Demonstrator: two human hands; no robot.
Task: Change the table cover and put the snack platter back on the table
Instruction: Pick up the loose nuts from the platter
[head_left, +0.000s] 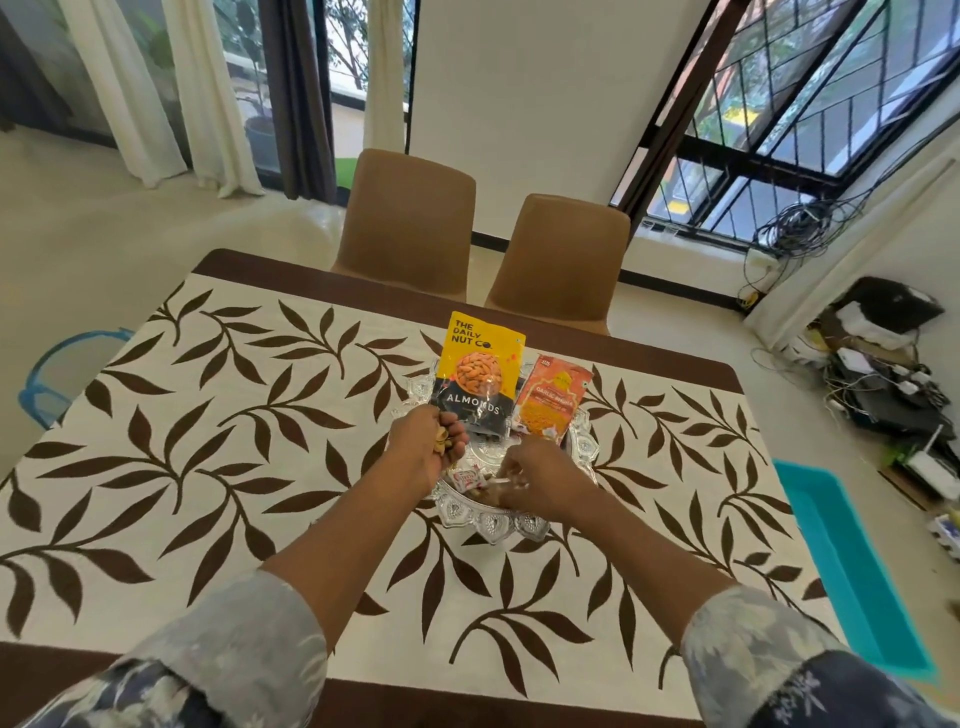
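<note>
A cream table cover (260, 467) with brown leaves and a brown border lies over the table. On it, mid-table, stands a clear cut-glass snack platter (498, 522). A yellow and black almond pouch (475, 376) and an orange snack pouch (550, 400) lean in its far half. Small wrapped sweets (467, 480) lie in the near half. My left hand (423, 447) hovers over the platter's left rim, fingers curled round a handful of small pale snacks. My right hand (535, 480) reaches into the platter, fingertips down among the loose pieces.
Two tan chairs (410, 223) (563, 254) stand at the table's far side. A blue chair frame (49, 374) sits at the left. A turquoise tub (852, 566) lies on the floor to the right, beyond it a heap of cables and boxes (878, 364).
</note>
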